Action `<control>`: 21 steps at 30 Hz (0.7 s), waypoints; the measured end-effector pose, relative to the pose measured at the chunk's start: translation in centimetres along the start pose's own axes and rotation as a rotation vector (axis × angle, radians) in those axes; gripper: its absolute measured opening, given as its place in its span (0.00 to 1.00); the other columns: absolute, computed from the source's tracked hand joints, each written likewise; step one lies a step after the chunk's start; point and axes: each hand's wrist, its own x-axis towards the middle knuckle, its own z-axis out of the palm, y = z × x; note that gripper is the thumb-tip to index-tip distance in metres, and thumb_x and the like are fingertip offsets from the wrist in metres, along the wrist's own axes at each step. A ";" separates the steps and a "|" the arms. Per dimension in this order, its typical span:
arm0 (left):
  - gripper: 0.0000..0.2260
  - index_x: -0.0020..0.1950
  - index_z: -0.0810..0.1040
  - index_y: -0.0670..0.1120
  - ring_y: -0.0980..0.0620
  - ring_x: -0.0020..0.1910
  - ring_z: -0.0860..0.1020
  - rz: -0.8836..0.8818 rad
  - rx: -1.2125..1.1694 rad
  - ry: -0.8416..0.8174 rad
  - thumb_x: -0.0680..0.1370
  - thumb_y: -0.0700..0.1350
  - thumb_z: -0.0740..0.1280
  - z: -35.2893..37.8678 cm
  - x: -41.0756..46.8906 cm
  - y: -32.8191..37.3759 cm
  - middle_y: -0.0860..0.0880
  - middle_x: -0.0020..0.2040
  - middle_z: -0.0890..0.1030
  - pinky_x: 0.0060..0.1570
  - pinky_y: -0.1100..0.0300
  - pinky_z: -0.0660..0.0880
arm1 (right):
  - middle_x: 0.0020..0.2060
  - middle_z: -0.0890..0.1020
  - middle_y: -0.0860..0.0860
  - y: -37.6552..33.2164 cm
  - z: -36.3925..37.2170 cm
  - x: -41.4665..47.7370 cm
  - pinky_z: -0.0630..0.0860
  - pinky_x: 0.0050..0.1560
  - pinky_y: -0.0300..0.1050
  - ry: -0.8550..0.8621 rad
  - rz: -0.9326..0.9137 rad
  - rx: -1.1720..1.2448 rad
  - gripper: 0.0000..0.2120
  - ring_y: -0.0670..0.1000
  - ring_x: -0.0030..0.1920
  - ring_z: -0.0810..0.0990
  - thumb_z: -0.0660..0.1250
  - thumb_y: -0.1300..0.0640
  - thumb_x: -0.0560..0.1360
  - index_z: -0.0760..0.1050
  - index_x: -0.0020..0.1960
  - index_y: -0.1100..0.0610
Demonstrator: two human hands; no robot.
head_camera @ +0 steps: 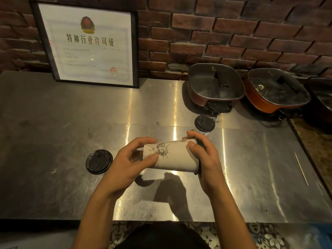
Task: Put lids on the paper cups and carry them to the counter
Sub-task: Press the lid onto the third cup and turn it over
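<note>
Both hands are wrapped round one paper cup, held on its side just above the tabletop. The left grip pinches the narrow base end between thumb and curled fingers. The right grip cups the wide mouth end, thumb on top and fingers curled behind the rim. Something dark shows at that rim under the right palm, but I cannot tell whether it is a lid.

To my eye the cup looks light and empty, since it is being turned sideways without care. Its thin paper wall would dent under a hard squeeze. The rolled rim and the base are the stiff parts, so those are the places to hold it while a lid is pressed on. Once it stands upright, a light hold round the middle should do for carrying.

Left of the hands a loose black lid lies flat on the metal, near the left grip but not touching it. Just behind the right grip a second cup stands upright with its black lid on. A thin stick lies well off to the right. Farther back two square electric pots sit under glass covers. A framed certificate leans against the brick wall.
</note>
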 end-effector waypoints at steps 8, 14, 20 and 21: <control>0.14 0.56 0.82 0.55 0.50 0.57 0.83 -0.017 0.002 0.064 0.70 0.52 0.72 0.0 0.2 0.4 0.53 0.54 0.85 0.54 0.53 0.82 | 0.58 0.81 0.49 0.3 0.3 0.1 0.76 0.32 0.36 0.036 0.004 0.050 0.19 0.54 0.56 0.80 0.67 0.47 0.72 0.77 0.63 0.45; 0.17 0.58 0.81 0.53 0.51 0.57 0.84 -0.007 -0.006 0.093 0.70 0.50 0.74 -0.1 0.3 0.5 0.54 0.55 0.85 0.54 0.54 0.83 | 0.57 0.80 0.51 0.6 0.3 0.3 0.76 0.31 0.37 0.054 0.038 0.105 0.20 0.56 0.56 0.81 0.67 0.47 0.71 0.78 0.62 0.47; 0.16 0.57 0.83 0.51 0.50 0.60 0.82 0.082 0.029 0.140 0.69 0.47 0.76 0.6 0.0 0.9 0.51 0.55 0.86 0.56 0.54 0.82 | 0.56 0.83 0.54 1.2 0.1 0.7 0.78 0.32 0.41 0.070 0.051 0.234 0.20 0.55 0.52 0.84 0.66 0.48 0.72 0.78 0.63 0.51; 0.15 0.57 0.83 0.52 0.51 0.61 0.81 0.111 0.057 0.152 0.70 0.47 0.76 0.9 0.0 1.1 0.51 0.56 0.85 0.57 0.54 0.82 | 0.55 0.83 0.54 1.5 0.1 0.9 0.78 0.33 0.44 0.079 0.093 0.304 0.20 0.55 0.51 0.84 0.66 0.49 0.71 0.79 0.62 0.52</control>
